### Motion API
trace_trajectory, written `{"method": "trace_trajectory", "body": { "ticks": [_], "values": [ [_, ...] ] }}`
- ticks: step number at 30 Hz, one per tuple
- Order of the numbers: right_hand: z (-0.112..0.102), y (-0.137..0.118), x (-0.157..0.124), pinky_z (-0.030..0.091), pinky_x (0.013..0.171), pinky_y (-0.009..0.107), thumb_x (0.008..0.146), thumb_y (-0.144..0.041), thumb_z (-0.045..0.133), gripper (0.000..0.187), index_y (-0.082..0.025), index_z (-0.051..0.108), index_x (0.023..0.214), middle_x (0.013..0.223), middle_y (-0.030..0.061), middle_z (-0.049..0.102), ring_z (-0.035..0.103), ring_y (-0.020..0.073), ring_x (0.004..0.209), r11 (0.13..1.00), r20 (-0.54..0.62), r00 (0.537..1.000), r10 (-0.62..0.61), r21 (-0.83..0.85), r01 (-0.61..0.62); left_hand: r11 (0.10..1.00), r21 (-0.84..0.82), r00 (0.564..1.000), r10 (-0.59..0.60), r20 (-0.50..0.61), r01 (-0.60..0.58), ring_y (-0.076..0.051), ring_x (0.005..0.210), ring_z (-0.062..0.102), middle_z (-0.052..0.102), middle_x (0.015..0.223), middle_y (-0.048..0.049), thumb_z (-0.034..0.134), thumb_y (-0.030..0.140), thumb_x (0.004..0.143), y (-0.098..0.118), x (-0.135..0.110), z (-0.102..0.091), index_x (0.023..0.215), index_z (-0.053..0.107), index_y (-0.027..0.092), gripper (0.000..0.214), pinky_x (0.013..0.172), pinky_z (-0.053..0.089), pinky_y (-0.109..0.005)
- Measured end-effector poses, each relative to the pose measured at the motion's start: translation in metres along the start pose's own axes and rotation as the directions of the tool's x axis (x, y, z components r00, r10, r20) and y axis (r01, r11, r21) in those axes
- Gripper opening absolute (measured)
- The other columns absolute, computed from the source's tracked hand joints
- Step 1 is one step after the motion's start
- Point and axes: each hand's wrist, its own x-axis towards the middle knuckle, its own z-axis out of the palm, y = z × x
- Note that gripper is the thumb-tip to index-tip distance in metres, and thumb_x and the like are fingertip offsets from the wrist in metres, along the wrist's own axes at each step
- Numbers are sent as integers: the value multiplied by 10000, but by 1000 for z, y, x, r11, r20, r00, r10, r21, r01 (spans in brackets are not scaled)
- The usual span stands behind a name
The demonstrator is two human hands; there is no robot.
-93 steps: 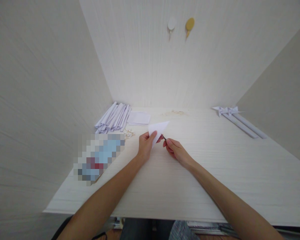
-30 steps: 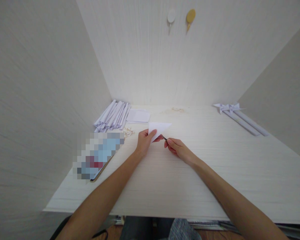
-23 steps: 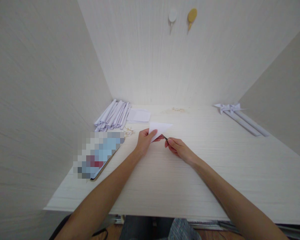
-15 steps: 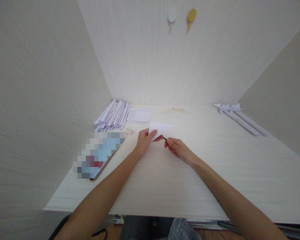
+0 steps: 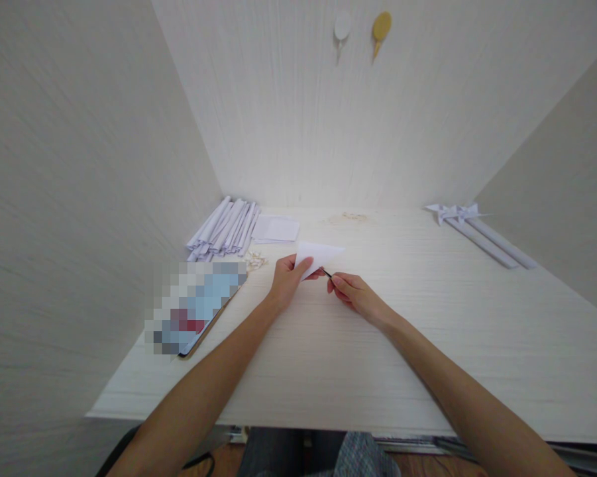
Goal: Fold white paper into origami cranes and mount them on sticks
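Note:
A white paper (image 5: pixel 319 254), folded into a triangle, is pinched in my left hand (image 5: pixel 287 281), with the thumb on top and fingers beneath. My right hand (image 5: pixel 350 291) is closed around a thin dark pointed tool (image 5: pixel 326 273); its kind cannot be made out, as the fingers cover most of it. The tool's tip meets the paper's lower edge, close to my left fingertips. Both hands are over the middle of the white table (image 5: pixel 328 371).
Rolled white paper tubes (image 5: pixel 226 228) are piled at the back left, beside flat paper sheets (image 5: pixel 276 228) and a cluster of small pale pieces (image 5: pixel 256 260). A blurred-out phone-like device (image 5: pixel 203 311) lies left. Two paper pinwheels on tubes (image 5: pixel 482 242) rest at the right. Walls enclose three sides.
Both hands keep almost the same position and grip on the paper and the dark tool. The whole view has shifted very slightly.

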Motion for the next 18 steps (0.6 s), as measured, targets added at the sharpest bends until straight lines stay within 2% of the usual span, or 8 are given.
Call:
{"method": "trace_trajectory", "body": {
  "ticks": [18],
  "values": [
    [0, 0, 0, 145, 402, 221, 783, -452, 355, 327, -177, 480, 658, 464, -72, 290, 222, 73, 402, 998, -18, 1000, -16, -54, 15, 1000, -16, 1000, 1, -10, -1, -170, 587, 641, 680, 645, -78, 686, 386, 573, -1, 1, 1, 670, 623, 96, 313, 594, 511, -283]
  ]
}}
